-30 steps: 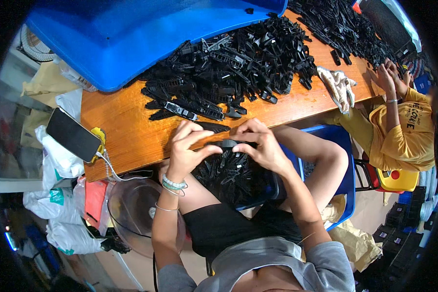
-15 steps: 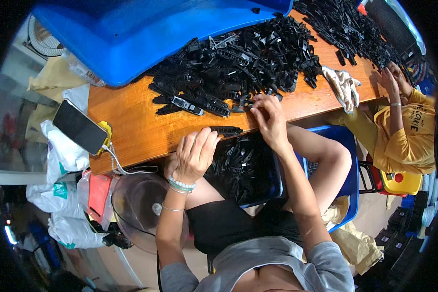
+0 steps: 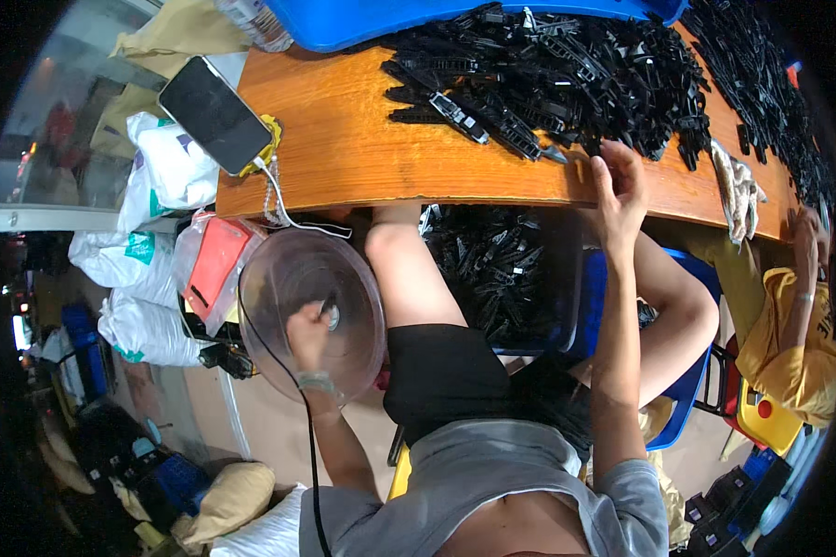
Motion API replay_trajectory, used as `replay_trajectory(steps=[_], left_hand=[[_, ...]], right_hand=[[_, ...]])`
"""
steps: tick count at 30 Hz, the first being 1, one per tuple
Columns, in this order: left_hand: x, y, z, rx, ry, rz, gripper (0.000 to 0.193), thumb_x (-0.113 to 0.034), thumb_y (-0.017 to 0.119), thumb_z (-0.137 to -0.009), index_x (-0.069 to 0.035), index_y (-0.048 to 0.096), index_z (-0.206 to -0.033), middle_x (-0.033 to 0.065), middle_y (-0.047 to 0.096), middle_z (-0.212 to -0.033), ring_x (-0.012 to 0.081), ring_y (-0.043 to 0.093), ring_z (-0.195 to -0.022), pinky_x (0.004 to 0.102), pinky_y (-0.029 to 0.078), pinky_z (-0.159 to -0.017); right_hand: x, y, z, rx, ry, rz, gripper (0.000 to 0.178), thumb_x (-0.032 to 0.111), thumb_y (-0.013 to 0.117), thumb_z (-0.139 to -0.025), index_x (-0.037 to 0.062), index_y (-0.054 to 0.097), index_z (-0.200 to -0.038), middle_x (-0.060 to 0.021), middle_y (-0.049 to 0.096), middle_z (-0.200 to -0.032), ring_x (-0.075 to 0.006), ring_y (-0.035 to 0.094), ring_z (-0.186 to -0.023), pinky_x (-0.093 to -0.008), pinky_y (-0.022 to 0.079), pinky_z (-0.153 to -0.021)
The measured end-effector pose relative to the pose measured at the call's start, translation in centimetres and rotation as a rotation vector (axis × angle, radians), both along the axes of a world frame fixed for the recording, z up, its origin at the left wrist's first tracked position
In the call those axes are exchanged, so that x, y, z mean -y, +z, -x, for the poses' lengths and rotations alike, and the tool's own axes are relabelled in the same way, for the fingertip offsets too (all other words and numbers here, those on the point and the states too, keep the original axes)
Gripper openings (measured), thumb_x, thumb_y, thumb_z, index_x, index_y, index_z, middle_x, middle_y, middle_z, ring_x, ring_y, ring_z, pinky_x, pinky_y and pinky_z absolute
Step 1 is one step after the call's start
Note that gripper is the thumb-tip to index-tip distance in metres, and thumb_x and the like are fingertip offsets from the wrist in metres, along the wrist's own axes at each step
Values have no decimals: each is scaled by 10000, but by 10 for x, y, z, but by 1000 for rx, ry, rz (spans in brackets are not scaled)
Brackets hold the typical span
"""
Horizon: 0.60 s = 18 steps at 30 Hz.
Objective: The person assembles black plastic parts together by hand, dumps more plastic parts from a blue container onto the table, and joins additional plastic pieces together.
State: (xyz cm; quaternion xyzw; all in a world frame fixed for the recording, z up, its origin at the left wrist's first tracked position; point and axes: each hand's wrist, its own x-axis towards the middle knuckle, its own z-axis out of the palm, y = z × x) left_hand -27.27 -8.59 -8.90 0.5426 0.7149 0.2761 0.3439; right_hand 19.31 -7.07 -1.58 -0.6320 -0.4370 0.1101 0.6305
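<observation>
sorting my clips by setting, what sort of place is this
Probably a small assembly or sorting workshop: black plastic parts heaped on a wooden table, a blue tub, another person in yellow alongside.

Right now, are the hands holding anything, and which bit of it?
The left hand seems to grip a small black piece by one end, though blur hides the details. Whether the right hand holds anything cannot be told.

Counted: 1 left hand, 1 right hand, 2 heaps of black parts on 1 wooden table, 1 phone, 1 cloth, 1 co-worker.
</observation>
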Motion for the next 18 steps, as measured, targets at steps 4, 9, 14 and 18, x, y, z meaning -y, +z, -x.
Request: replay_trajectory(steps=[4, 9, 14, 18], left_hand=[[5, -43, 30, 83, 28, -11, 294, 30, 626, -832, 13, 617, -1125, 44, 638, -823, 87, 560, -660, 220, 458, -586], [-23, 71, -109, 739, -202, -98, 587, 66, 593, -831, -32, 360, -1360, 54, 539, -858, 136, 554, -590, 263, 496, -552], [-56, 96, -200, 799, -506, -254, 272, 60, 701, -788, 2, 569, -1018, 48, 617, -902, 115, 620, -763, 237, 528, -667], [-79, 100, -251, 587, -725, -410, 167, 11, 735, -758, 8, 639, -895, 65, 640, -891, 131, 611, -744, 255, 504, -659]], right_hand=[[2, 6, 0, -175, 101, -60, 299, 32, 572, -926, 14, 526, -1221, -57, 632, -971, -111, 588, -830, -240, 479, -744], [23, 15, -9, -458, 137, -130, 331, 136, 444, -1003, 25, 503, -1310, -87, 642, -924, -109, 606, -728, -197, 434, -614], [31, 28, 10, -826, 187, -65, 344, 123, 506, -970, 12, 511, -1295, -71, 618, -883, -93, 551, -654, -200, 393, -566], [35, 37, 21, -468, 245, 254, 366, 80, 549, -939, 11, 517, -1298, -49, 641, -827, -77, 543, -617, -199, 409, -547]])
